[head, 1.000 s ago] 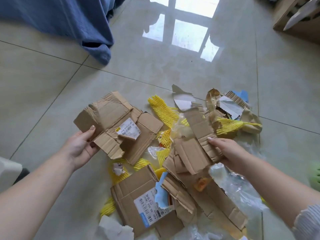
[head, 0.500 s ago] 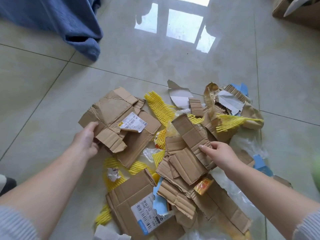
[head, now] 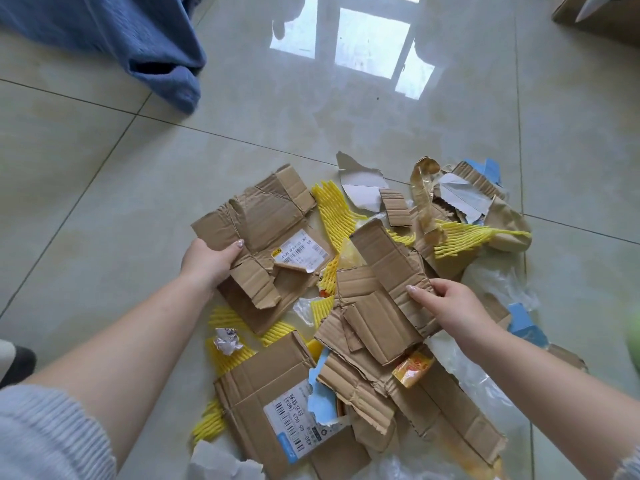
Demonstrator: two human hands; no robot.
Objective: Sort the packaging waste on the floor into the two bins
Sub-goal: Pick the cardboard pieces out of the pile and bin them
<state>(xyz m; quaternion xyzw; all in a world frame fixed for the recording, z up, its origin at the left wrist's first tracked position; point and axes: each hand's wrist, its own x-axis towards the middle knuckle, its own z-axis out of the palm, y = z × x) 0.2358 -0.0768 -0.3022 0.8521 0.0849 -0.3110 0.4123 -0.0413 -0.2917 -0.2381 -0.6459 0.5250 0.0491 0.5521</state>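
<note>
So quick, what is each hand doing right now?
Left hand: grips the torn cardboard piece with the white label.
Right hand: grips the torn plain cardboard piece.

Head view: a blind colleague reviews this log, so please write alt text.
Two bare hands each grip a torn cardboard piece over a floor pile of cardboard, yellow foam netting and clear plastic: the left hand holds a labelled piece, the right hand an unlabelled piece.
</note>
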